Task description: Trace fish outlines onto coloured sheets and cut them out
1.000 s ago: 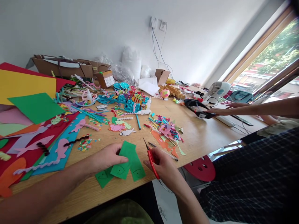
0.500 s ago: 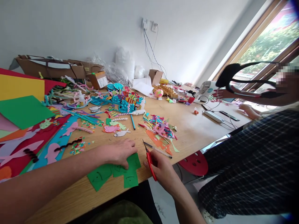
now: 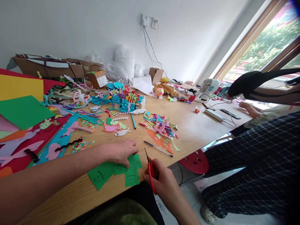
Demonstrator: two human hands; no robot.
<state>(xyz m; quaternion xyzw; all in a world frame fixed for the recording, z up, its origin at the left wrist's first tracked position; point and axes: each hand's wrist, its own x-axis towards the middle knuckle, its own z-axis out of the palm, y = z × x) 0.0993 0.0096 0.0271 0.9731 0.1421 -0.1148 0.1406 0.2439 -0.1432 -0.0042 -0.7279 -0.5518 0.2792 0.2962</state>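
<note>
My left hand lies palm down over green paper pieces at the table's front edge, its thumb apart from the fingers. Dark pen lines and dots, like simple fish faces, mark the paper. Part of it is hidden beneath the hand. My right hand is closed on red-handled scissors, just off the table edge. Their thin dark blades look closed and point away from me, apart from the paper. Beyond the blades lies a clear-barrelled pen.
Paper scraps, a blue marker and a white paper fish lie beyond my hands. Coloured sheets cover the left side. At right stand a red stool, a fan and a person in checked clothing.
My right hand and the scissors have drawn slightly toward me, away from the pen. My left hand stays on the green paper. The person at right has shifted and leaned lower.
</note>
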